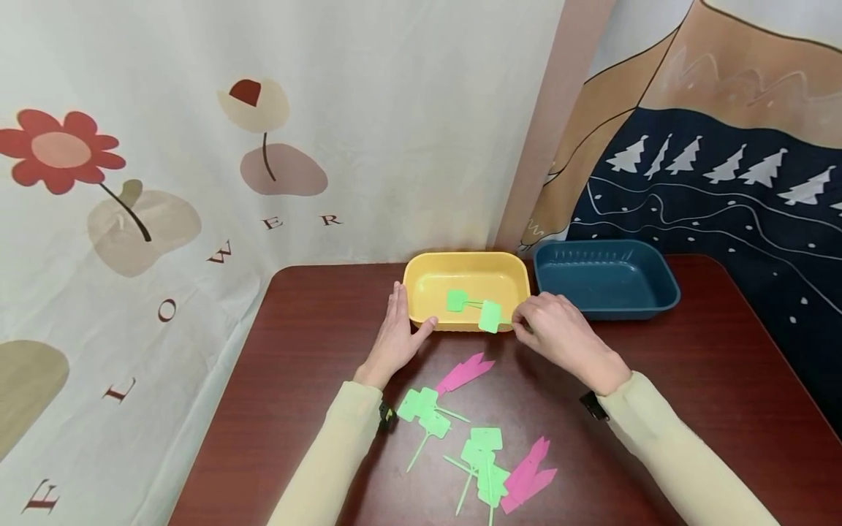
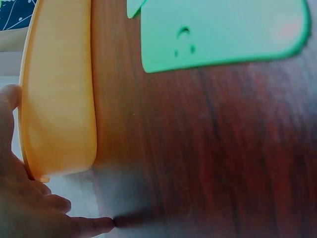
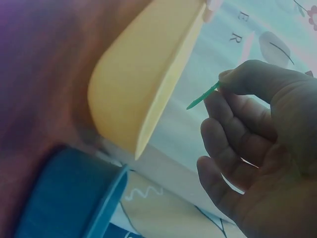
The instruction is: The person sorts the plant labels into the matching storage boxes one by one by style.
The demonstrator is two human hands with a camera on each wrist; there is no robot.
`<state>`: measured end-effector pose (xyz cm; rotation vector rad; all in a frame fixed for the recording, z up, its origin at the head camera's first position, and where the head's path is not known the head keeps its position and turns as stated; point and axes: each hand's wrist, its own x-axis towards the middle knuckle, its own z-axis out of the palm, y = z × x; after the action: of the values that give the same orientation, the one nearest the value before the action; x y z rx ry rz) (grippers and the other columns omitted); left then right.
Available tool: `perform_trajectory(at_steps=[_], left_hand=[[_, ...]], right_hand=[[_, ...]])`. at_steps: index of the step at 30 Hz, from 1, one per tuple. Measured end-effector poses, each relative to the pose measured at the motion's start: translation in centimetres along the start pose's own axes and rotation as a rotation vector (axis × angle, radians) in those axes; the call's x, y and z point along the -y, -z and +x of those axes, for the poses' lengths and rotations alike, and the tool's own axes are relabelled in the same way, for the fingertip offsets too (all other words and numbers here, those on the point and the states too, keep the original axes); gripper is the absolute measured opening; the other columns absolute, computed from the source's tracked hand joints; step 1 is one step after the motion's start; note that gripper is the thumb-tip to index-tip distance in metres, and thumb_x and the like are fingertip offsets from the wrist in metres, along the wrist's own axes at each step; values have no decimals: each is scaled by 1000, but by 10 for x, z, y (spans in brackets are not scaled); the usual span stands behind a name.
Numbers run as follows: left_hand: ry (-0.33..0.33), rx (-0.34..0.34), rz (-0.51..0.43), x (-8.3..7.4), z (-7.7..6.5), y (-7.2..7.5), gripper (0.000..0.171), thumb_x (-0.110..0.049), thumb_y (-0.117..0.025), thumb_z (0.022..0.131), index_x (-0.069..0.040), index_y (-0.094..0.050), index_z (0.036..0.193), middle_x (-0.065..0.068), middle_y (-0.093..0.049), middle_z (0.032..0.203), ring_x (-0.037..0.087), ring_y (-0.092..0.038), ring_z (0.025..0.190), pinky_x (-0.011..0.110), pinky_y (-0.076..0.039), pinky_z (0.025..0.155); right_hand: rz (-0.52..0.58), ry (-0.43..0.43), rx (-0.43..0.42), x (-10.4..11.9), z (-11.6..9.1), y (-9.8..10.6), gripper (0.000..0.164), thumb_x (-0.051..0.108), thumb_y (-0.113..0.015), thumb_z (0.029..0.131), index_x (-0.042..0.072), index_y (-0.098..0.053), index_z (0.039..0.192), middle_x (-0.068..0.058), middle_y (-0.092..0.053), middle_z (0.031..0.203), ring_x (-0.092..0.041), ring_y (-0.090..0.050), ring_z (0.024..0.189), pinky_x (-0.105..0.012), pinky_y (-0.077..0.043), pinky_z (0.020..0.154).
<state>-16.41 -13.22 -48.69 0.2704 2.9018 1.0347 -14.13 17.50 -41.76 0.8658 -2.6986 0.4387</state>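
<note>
My right hand [image 1: 558,330] pinches the thin stem of a green plant label [image 1: 490,316] between thumb and fingertip. The label's square head overlaps the front rim of the yellow tray [image 1: 421,264] in the head view. In the right wrist view the pointed stem end [image 3: 202,96] sticks out past the fingertips. Another green plant label [image 1: 457,300] lies inside that tray. My left hand [image 1: 397,337] rests against the tray's left front corner, its fingers straight along the left side and the thumb at the front rim.
To the right stands a dark blue tray [image 1: 605,310]. Nearer on the table lie several green plant labels [image 1: 487,438] in two loose groups, with pink pointed labels [image 1: 460,374] by the left group and more pink labels [image 1: 524,482] by the right one. Printed curtains [image 1: 408,146] hang behind.
</note>
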Motion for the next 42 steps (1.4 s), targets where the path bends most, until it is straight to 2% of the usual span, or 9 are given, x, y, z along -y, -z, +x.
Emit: perform_trajectory(at_steps=[9,14,19,27,33,37,42], left_hand=[[2,-9,1,-1,-1,-1,100,-52,-58,103,2,-1,164,18,2,173,38,-5,158,49,-17,125],[-2,-8,1,-1,-1,-2,100,-52,-58,103,2,-1,164,18,3,173,39,-5,158,50,-17,125],[-6,-21,-1,1,0,-4,99,-51,-58,103,4,-3,164,20,1,173,40,-7,158,50,-18,124],[0,-15,5,1,0,-2,99,-51,-58,103,2,-1,164,18,3,173,40,-6,158,50,-18,124],[15,-3,38,-2,-1,-2,100,-55,-56,103,1,-1,165,17,2,173,38,-5,158,61,-23,120],[34,5,79,-3,-2,-2,101,-60,-53,102,-1,-2,165,14,2,174,36,-4,159,68,-23,117],[45,2,117,-3,-1,-1,101,-62,-51,102,-3,0,166,13,1,174,35,-5,159,68,-24,117]], right_hand=[[-27,19,21,-2,41,3,17,6,-72,88,11,-68,72,3,-57,64,-21,-53,67,-37,-45,61],[-42,11,48,-5,58,-3,25,6,-68,90,13,-63,67,4,-50,59,-20,-51,63,-36,-43,58],[-30,-24,99,-5,71,-13,28,7,-67,92,13,-63,65,4,-49,57,-19,-51,61,-35,-42,58],[-25,-54,143,-7,86,-29,37,6,-64,92,15,-56,57,4,-43,52,-18,-46,57,-34,-38,57],[-37,-58,182,-11,92,-43,38,4,-65,89,16,-54,55,4,-42,52,-18,-46,56,-36,-39,56],[-38,-70,222,-12,94,-49,39,3,-64,88,16,-52,53,4,-38,53,-17,-42,56,-35,-36,55],[-45,-66,232,-12,97,-54,39,1,-63,87,15,-51,52,4,-35,54,-17,-38,56,-35,-33,56]])
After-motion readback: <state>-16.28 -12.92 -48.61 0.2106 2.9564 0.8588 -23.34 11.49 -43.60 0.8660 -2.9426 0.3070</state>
